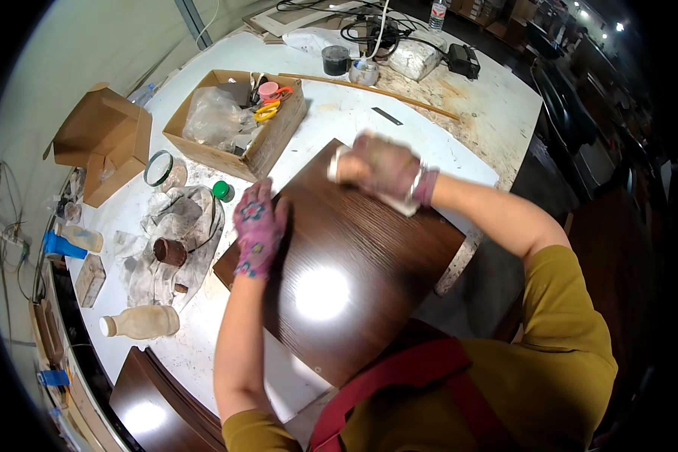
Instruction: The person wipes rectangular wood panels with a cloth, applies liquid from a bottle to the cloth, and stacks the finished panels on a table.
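Note:
A dark brown wood-grain panel [354, 248] lies at a slant on the white worktable, with a bright lamp reflection on its glossy face. My left hand [260, 230], in a pink flowered glove, rests flat on the panel's left edge with its fingers stretched out. Near the far right edge, my right hand [380, 166] wears a similar glove and is somewhat smeared by motion. Its fingers close over a whitish cloth [399, 202] pressed against the panel; part of that cloth is hidden under the hand.
Beyond the panel stands a cardboard box [279, 139] of tools and scissors. To the left are a green-capped container [222, 190], a stained rag [196, 264] bearing a brown cup [170, 252], and a plastic bottle [145, 322]. A second brown panel [154, 407] sits at lower left.

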`<action>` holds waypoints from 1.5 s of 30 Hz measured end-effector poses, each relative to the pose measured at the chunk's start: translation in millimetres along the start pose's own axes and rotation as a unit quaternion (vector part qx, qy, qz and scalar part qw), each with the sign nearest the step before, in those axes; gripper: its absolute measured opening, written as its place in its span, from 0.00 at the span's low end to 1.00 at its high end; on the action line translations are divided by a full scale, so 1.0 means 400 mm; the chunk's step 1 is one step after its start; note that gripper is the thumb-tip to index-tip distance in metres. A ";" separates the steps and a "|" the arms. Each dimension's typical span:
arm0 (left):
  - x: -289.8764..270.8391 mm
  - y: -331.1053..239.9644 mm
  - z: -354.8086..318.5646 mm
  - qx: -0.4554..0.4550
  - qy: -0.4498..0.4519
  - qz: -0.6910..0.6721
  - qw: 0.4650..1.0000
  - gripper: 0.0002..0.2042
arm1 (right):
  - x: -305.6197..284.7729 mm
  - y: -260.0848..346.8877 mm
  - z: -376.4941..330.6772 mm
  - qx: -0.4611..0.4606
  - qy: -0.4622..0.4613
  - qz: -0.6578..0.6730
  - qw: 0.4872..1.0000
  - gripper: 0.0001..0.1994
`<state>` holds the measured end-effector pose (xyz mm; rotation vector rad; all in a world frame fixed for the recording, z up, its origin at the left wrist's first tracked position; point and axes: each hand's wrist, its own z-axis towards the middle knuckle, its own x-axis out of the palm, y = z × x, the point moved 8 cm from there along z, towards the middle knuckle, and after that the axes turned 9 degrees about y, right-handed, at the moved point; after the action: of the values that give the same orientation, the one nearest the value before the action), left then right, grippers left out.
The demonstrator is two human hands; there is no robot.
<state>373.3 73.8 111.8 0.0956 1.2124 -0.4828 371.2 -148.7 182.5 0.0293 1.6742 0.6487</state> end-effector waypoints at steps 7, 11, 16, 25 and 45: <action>0.120 -0.056 0.053 -0.072 0.150 -0.035 0.985 0.21 | 0.151 -0.123 0.170 -0.029 -0.025 -0.029 0.999 0.10; 0.116 -0.045 0.053 -0.077 0.102 -0.009 0.992 0.18 | 0.152 -0.092 0.219 -0.057 -0.029 -0.100 0.993 0.17; 0.111 -0.042 0.059 -0.088 0.107 -0.006 0.990 0.17 | 0.130 -0.082 0.204 -0.087 0.038 -0.031 0.995 0.14; 0.113 -0.035 0.060 -0.067 0.085 -0.008 0.994 0.17 | 0.147 -0.130 0.244 -0.030 0.006 -0.023 0.999 0.10; 0.117 -0.042 0.053 -0.048 0.058 -0.004 0.997 0.16 | 0.145 -0.090 0.217 -0.071 -0.063 -0.027 0.995 0.09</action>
<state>397.4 37.5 79.8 0.0372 1.3476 -0.4291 449.9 -122.8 109.2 -0.0759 1.4991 0.7100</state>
